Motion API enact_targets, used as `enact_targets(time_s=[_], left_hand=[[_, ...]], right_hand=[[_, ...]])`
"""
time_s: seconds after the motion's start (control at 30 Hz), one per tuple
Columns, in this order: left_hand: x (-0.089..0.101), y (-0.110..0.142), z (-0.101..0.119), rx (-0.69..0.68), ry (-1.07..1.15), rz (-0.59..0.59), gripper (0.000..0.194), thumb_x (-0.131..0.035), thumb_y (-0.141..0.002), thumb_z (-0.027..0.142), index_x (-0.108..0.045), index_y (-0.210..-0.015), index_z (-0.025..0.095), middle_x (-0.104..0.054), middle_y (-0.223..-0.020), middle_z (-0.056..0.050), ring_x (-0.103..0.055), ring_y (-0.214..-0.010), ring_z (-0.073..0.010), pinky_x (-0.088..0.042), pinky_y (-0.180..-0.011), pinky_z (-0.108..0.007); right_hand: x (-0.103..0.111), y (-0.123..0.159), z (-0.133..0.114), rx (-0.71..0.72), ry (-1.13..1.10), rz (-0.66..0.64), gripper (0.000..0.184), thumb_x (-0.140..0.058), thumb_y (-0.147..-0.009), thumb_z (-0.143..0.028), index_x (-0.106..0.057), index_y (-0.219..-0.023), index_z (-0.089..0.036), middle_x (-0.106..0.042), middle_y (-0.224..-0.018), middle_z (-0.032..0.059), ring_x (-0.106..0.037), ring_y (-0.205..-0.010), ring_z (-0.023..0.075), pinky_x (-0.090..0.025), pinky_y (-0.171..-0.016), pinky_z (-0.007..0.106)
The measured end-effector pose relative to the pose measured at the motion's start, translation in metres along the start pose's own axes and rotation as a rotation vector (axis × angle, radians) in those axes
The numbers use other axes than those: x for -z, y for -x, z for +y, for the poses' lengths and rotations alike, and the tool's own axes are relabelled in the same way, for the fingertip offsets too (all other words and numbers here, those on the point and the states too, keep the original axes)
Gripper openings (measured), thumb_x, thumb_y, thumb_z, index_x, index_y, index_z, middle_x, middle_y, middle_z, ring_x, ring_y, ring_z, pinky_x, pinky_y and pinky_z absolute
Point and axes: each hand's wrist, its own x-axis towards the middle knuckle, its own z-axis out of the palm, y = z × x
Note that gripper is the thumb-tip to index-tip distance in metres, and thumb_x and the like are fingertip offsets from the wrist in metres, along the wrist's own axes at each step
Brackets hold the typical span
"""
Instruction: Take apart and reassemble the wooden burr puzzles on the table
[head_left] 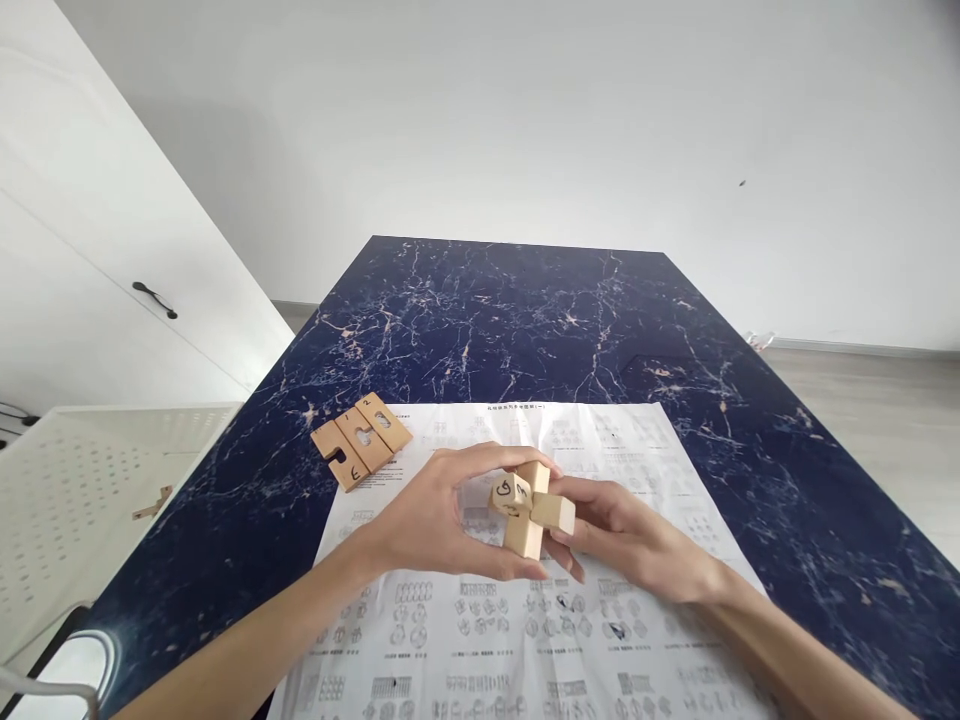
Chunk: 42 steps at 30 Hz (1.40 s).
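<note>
A pale wooden burr puzzle [528, 537], a cross of interlocking square bars, is held between both hands above a printed sheet. Dark handwritten marks show on the bar end that faces left. My left hand [431, 515] grips the puzzle from the left, thumb along the near side and fingers along the far side. On the right, my right hand [630, 535] has its fingers closed around the puzzle's right part. Some right fingers are hidden behind the wood. To the left, several flat wooden pieces [360, 440] with cut-out slots and handwritten numbers lie side by side.
The large white paper sheet [420, 640], printed with small diagrams, lies creased on the dark blue marbled table [480, 320]. A perforated white surface [97, 480] with a small wooden piece [154, 503] stands at the left. A white cabinet [112, 220] is behind it.
</note>
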Motion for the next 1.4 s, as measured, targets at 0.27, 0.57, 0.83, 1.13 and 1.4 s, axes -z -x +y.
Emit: enact_targets(time_s=[0.27, 0.57, 0.83, 1.13, 1.4], left_hand=[[-0.003, -0.001, 0.0, -0.047, -0.103, 0.071, 0.067, -0.099, -0.076, 0.04, -0.071, -0.136, 0.027, -0.081, -0.126, -0.006, -0.077, -0.114, -0.0293, -0.06, -0.101, -0.043], [-0.01, 0.001, -0.003, -0.053, -0.215, 0.232, 0.072, -0.1, -0.073, 0.049, -0.072, -0.135, 0.028, -0.081, -0.127, -0.008, -0.079, -0.111, -0.0301, -0.063, -0.103, -0.047], [-0.008, 0.002, -0.004, -0.084, -0.245, 0.236, 0.073, -0.1, -0.074, 0.044, -0.07, -0.138, 0.029, -0.08, -0.132, -0.009, -0.078, -0.116, -0.0308, -0.063, -0.105, -0.049], [-0.008, 0.001, -0.005, -0.136, -0.24, 0.2, 0.074, -0.1, -0.076, 0.043, -0.068, -0.141, 0.029, -0.081, -0.127, -0.007, -0.079, -0.109, -0.0277, -0.065, -0.098, -0.044], [-0.007, 0.001, -0.003, -0.057, -0.19, 0.208, 0.074, -0.098, -0.078, 0.045, -0.067, -0.143, 0.029, -0.078, -0.136, -0.009, -0.075, -0.123, -0.0325, -0.061, -0.108, -0.049]], right_hand=[[-0.009, 0.001, 0.0, -0.069, 0.119, 0.294, 0.025, -0.086, -0.091, -0.041, -0.076, -0.103, -0.022, -0.074, -0.09, 0.003, -0.065, -0.071, 0.0157, -0.057, -0.07, 0.033], [-0.021, 0.003, 0.005, 0.142, 0.45, 0.464, 0.004, -0.071, -0.1, -0.028, -0.072, -0.099, -0.025, -0.078, -0.102, 0.0046, -0.069, -0.085, 0.0196, -0.059, -0.079, 0.035], [-0.016, 0.002, 0.003, 0.348, 0.62, 0.457, 0.008, -0.065, -0.108, -0.027, -0.071, -0.105, -0.024, -0.08, -0.103, 0.0045, -0.071, -0.083, 0.0183, -0.061, -0.076, 0.033], [-0.013, 0.004, 0.004, 0.326, 0.643, 0.399, 0.015, -0.062, -0.111, -0.031, -0.072, -0.118, -0.024, -0.08, -0.105, 0.0055, -0.074, -0.087, 0.0204, -0.063, -0.078, 0.035], [-0.016, 0.002, 0.007, 0.271, 0.619, 0.452, 0.011, -0.063, -0.108, -0.031, -0.072, -0.108, -0.025, -0.08, -0.107, 0.0063, -0.073, -0.084, 0.0206, -0.063, -0.078, 0.038]])
